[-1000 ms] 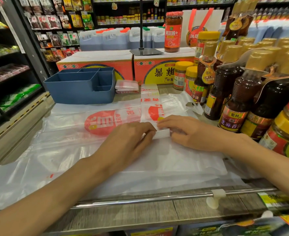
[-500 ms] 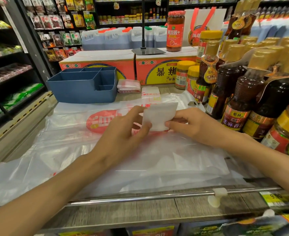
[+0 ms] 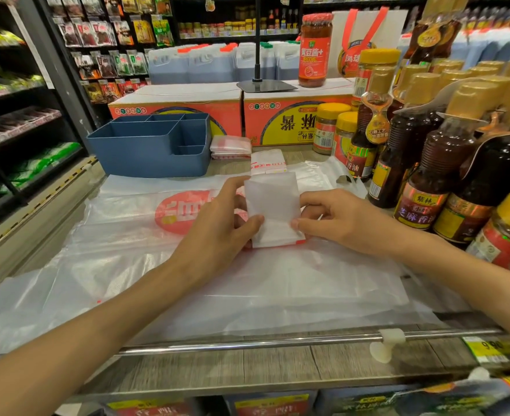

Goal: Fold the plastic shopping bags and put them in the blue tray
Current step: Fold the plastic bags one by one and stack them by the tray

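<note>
Head view: left hand [image 3: 217, 223] and right hand [image 3: 337, 219] both reaching in, palms down, each pinching a side of the folded bag [image 3: 273, 211] (upper flap raised, perhaps mid-fold) above flat plastic bags [image 3: 247, 283]; blue tray [image 3: 145, 154] beyond, apart.

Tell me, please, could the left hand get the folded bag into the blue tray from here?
Probably yes: the blue tray sits open-topped ahead of the left hand, nothing standing between, though the right hand shares the folded bag.
</note>
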